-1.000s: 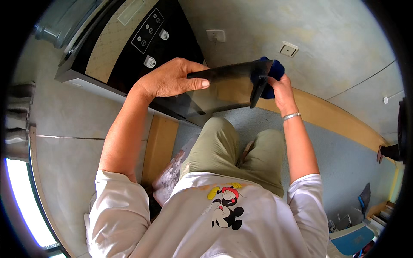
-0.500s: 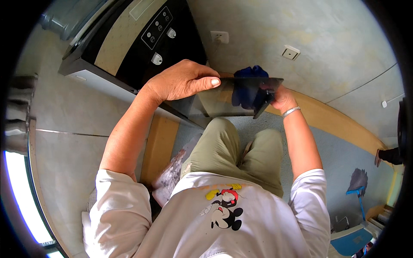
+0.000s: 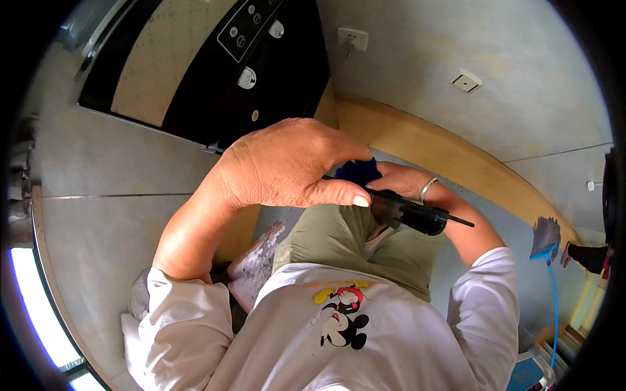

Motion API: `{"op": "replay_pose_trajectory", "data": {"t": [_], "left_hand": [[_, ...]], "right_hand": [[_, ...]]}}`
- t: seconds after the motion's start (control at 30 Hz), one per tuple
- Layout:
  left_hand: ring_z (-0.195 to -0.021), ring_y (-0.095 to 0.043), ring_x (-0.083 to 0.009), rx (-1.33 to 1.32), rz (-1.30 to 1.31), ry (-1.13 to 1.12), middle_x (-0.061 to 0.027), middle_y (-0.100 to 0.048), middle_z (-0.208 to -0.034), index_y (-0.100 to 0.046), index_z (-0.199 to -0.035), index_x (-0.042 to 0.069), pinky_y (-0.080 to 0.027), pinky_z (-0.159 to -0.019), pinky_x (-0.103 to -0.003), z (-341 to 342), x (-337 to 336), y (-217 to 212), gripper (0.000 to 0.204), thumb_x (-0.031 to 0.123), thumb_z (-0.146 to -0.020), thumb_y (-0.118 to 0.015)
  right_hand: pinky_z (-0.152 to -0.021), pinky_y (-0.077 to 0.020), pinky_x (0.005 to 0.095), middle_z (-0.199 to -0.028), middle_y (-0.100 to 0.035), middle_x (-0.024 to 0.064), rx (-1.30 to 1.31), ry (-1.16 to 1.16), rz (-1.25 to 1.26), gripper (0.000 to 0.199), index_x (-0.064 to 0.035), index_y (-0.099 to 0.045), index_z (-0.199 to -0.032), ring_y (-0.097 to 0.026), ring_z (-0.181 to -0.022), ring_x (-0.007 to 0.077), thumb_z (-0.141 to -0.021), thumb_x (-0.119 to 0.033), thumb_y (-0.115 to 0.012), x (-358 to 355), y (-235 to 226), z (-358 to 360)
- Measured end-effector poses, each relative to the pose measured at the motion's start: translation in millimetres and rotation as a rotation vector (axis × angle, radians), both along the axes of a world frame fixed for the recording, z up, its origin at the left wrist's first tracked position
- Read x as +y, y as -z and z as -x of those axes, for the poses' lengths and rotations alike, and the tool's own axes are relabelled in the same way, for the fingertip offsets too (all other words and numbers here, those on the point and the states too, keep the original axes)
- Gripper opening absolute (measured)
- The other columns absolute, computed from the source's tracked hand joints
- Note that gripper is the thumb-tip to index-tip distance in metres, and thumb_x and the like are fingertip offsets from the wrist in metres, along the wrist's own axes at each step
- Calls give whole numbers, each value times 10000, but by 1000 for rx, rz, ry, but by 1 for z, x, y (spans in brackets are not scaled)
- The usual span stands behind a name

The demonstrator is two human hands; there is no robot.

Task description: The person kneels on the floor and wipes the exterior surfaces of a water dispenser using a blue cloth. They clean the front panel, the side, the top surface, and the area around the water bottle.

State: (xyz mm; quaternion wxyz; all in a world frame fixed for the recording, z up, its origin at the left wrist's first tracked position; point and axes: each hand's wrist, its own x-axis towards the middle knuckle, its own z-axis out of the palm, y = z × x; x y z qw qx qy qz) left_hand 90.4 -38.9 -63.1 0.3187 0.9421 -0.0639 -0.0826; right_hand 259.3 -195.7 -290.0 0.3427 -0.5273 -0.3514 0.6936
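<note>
My left hand (image 3: pixel 287 166) grips the near edge of a dark glass panel (image 3: pixel 417 215), thumb along its rim, fingers curled over the top. The panel is seen almost edge-on and tilts down to the right above my lap. My right hand (image 3: pixel 404 182), with a ring on one finger, presses a blue cloth (image 3: pixel 357 171) against the panel's far side. Most of the cloth is hidden behind my left hand.
A black appliance with a control panel (image 3: pixel 251 29) stands at the upper left. A wall socket (image 3: pixel 352 39) and a wooden skirting (image 3: pixel 456 156) lie beyond. A crumpled rag (image 3: pixel 257 264) lies by my left leg. A blue-handled broom (image 3: pixel 544 241) is at the right.
The head has dropped closer to the hands. The panel has turned from nearly flat to edge-on and come lower over my lap. The blue cloth has moved left, behind my left hand.
</note>
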Motion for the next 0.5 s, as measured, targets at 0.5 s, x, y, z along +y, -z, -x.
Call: {"op": "replay_pose_trajectory", "data": {"t": [0.5], "left_hand": [[-804,-616,-341,-172,-50,-88,-153,-641,-880,-630,-945,8,-506,-685,-377,-2,3,8,652,611,-698,-601]], "right_hand": [[-873,-380,272,-1048,-547,71,-25,-415,-293,411,-10,-523,-1094,-479,-953,141,-802,-283,-618,116,-30,46]]}}
